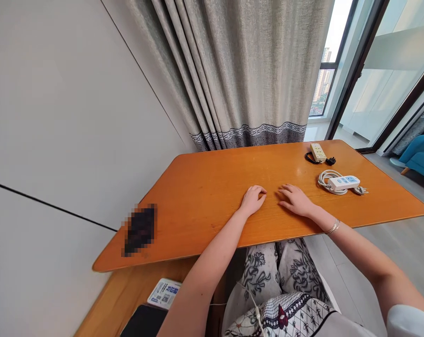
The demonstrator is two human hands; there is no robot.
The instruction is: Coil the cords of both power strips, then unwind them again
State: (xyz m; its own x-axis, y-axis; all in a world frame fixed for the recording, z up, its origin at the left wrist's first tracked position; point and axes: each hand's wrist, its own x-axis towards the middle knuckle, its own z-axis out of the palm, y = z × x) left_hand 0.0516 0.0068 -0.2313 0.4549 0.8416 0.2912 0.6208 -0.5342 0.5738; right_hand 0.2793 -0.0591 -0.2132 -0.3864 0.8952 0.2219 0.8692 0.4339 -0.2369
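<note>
My left hand [253, 200] rests on the orange-brown wooden table [204, 187] near its front edge, fingers loosely curved and holding nothing. To its right lies my right hand [295, 200], palm down with the fingers spread apart, also holding nothing; a bracelet circles that wrist. A small gap of bare wood separates the two hands. Right of my right hand sits a white power strip [344, 183] with a coiled white cable and a plug. Behind it is a smaller cream power strip [317, 152] with a black cable and black plug.
A dark pixelated object [140, 230] lies at the table's left end. Below the front edge, a lower wooden surface [106, 299] holds a white printed packet [164, 293] and a black flat item [145, 321]. A grey curtain [254, 70] hangs behind; a blue sofa [422, 157] stands far right.
</note>
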